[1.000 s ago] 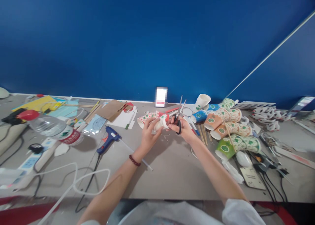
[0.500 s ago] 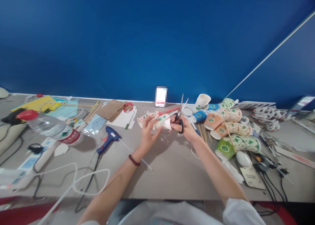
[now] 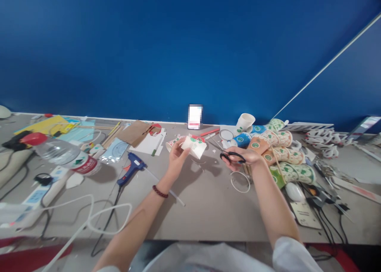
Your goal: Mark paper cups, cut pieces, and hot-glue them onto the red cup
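Observation:
A white piece of paper cup with green leaf print point(image 3: 195, 147) is pinched between the thumb and fingers of my left hand point(image 3: 177, 155). Off to its right, my right hand point(image 3: 240, 157) grips black-handled scissors point(image 3: 232, 157), whose blades point up and left, apart from the piece. Behind my left hand a red-patterned paper cup point(image 3: 170, 145) lies on its side, partly hidden. A white ring point(image 3: 241, 182) rests on the table below my right hand.
Stacked paper cups point(image 3: 279, 157) lie to the right, beside several white scissors point(image 3: 323, 141). A lit phone point(image 3: 195, 117) stands against the blue wall. On the left are a blue glue gun point(image 3: 132, 167), a plastic bottle point(image 3: 64, 153) and a power strip point(image 3: 41, 194).
My right hand has moved right and down with the scissors, away from the cup piece. The piece, still in my left hand, now shows a broader, flatter side.

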A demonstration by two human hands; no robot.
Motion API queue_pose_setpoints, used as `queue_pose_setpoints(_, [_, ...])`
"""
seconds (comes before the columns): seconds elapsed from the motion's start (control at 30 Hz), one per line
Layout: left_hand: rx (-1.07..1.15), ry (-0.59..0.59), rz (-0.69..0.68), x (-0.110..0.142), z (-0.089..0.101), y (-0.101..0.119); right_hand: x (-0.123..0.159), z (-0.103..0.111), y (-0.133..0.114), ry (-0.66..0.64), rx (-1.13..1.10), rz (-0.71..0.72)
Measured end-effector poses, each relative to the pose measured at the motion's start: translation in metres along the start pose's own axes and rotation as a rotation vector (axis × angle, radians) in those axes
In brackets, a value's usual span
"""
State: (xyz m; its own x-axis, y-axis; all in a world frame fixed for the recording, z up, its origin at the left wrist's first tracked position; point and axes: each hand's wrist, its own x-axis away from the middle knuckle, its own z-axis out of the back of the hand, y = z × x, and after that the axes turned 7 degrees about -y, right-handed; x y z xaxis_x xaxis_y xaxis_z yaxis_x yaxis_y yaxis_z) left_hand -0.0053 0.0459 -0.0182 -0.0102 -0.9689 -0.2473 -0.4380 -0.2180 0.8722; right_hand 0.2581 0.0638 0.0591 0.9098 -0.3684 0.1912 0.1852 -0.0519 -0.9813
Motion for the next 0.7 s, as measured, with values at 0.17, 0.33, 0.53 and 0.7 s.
queue_pose_setpoints(0.17, [0.142,0.078,0.123,-0.002,0.001,0.006,0.004,0.008,0.013,-0.017,-0.059,-0.001])
queue_pose_setpoints(0.33, [0.167,0.102,0.133,-0.003,0.002,0.011,-0.005,0.007,0.019,-0.066,-0.097,-0.073])
queue_pose_setpoints(0.53, [0.202,0.079,0.134,-0.003,0.002,0.010,-0.012,0.003,0.023,-0.042,-0.069,-0.181])
queue_pose_setpoints(0.7, [0.194,0.053,0.139,-0.005,0.004,0.005,-0.016,0.001,0.022,-0.048,-0.076,-0.178])
